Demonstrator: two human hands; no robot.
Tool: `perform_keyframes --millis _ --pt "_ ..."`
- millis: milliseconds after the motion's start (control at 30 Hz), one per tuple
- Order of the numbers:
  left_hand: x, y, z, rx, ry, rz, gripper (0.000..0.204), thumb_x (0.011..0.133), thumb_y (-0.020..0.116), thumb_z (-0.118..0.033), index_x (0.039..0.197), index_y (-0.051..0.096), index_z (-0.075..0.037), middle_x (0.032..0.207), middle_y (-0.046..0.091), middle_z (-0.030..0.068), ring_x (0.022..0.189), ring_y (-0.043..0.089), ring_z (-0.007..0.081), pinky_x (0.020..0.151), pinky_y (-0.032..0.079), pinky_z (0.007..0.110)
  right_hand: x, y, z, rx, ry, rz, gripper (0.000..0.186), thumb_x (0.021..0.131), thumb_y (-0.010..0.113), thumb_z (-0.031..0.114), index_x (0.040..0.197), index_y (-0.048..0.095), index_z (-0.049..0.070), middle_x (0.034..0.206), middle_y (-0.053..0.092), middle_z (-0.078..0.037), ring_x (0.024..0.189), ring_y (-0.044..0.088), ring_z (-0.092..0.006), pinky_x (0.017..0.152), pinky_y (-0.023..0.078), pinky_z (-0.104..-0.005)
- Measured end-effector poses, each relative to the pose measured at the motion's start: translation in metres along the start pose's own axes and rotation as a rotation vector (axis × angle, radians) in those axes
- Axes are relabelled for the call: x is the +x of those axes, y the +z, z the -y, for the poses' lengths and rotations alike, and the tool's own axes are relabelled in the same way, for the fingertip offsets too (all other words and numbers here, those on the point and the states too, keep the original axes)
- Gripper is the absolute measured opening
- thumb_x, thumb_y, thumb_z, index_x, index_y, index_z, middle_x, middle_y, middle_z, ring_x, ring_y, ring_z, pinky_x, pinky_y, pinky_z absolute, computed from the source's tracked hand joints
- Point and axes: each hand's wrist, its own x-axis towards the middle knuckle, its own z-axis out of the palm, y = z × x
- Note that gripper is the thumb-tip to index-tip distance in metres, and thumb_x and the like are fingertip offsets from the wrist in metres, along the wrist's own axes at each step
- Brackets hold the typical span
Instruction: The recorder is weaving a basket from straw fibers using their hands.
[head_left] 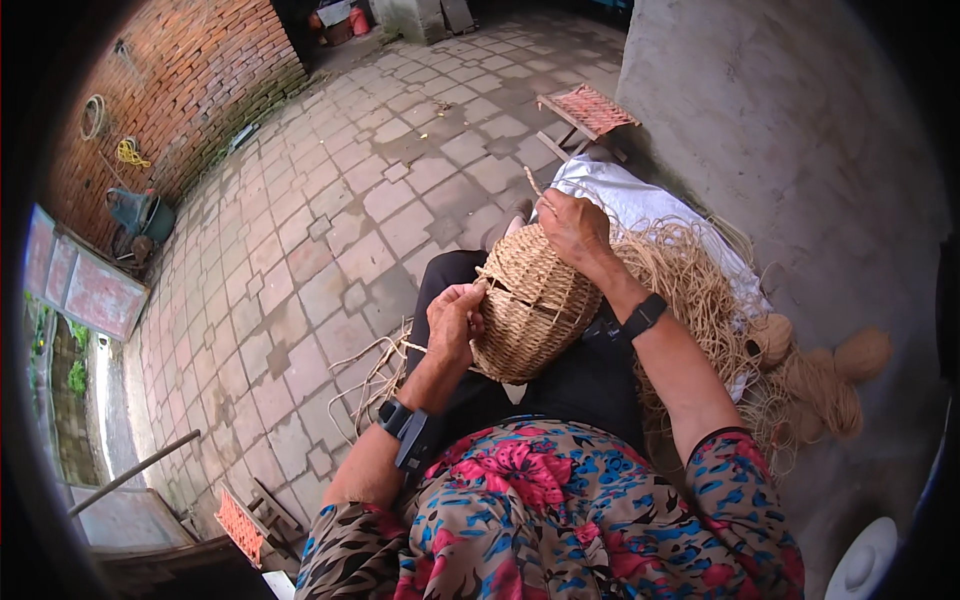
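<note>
A round basket point(530, 335) woven from tan cord rests on my lap between my knees, with a dark slit-like gap in its weave. At its left rim my left hand point(457, 318) is closed, thumb and fingers pinching the edge. Above the far right side of the basket, my right hand point(574, 228) is closed round a strand of cord point(533, 182), whose end sticks up past the fingers. The inside of the basket is mostly hidden from here.
A large tangle of tan cord point(680, 275) lies on a white sack point(640, 190) at my right, with balls of cord point(862, 355) beside it. Loose strands point(385, 375) hang at my left. A folding stool point(590, 110) stands by the grey wall point(780, 130). Paving point(290, 300) spreads ahead.
</note>
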Motion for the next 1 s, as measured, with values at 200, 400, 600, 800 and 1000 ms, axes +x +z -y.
perform_keyframes --millis 200,400,600,800,1000 --pt "0.001 -0.002 -0.011 0.106 0.083 0.105 0.013 0.089 0.064 -0.018 0.084 0.054 -0.012 0.069 0.051 -0.0046 0.056 0.047 0.0042 0.048 0.039 0.019 -0.023 -0.030 0.008 -0.010 -0.290 -0.460 0.012 0.083 0.063 0.017 0.086 0.058 0.007 0.079 0.058 -0.011 0.070 0.060 -0.0315 0.062 0.047 -0.0446" --pt "0.016 -0.004 -0.009 0.187 0.171 0.160 0.012 0.092 0.062 -0.020 0.087 0.052 -0.013 0.073 0.050 -0.0065 0.061 0.045 0.0028 0.050 0.037 0.017 -0.116 -0.037 0.005 0.402 -0.180 -0.223 0.014 0.076 0.068 -0.001 0.083 0.058 0.006 0.076 0.053 -0.007 0.064 0.056 -0.0197 0.054 0.045 -0.0316" --pt "0.018 0.003 -0.013 0.209 0.161 0.151 0.013 0.092 0.062 -0.021 0.088 0.052 -0.014 0.075 0.050 -0.0065 0.062 0.044 0.0028 0.050 0.037 0.017 -0.121 -0.030 0.002 0.324 -0.295 -0.268 0.019 0.070 0.069 -0.003 0.084 0.060 0.006 0.081 0.053 -0.008 0.072 0.057 -0.0258 0.062 0.048 -0.0366" --pt "0.018 0.000 -0.011 0.221 0.157 0.140 0.013 0.091 0.062 -0.021 0.089 0.052 -0.014 0.075 0.051 -0.0066 0.062 0.044 0.0027 0.050 0.037 0.017 -0.128 -0.028 0.006 0.246 -0.328 -0.255 0.022 0.069 0.070 -0.002 0.088 0.062 0.006 0.084 0.052 -0.008 0.076 0.057 -0.0255 0.063 0.048 -0.0366" --pt "0.023 0.003 -0.010 0.269 0.242 0.134 0.015 0.091 0.063 -0.026 0.090 0.053 -0.015 0.076 0.053 -0.0067 0.066 0.046 0.0031 0.056 0.038 0.020 -0.126 -0.027 -0.001 0.211 -0.407 -0.291 0.025 0.070 0.067 -0.005 0.091 0.063 0.007 0.084 0.052 -0.008 0.076 0.057 -0.0264 0.064 0.049 -0.0373"
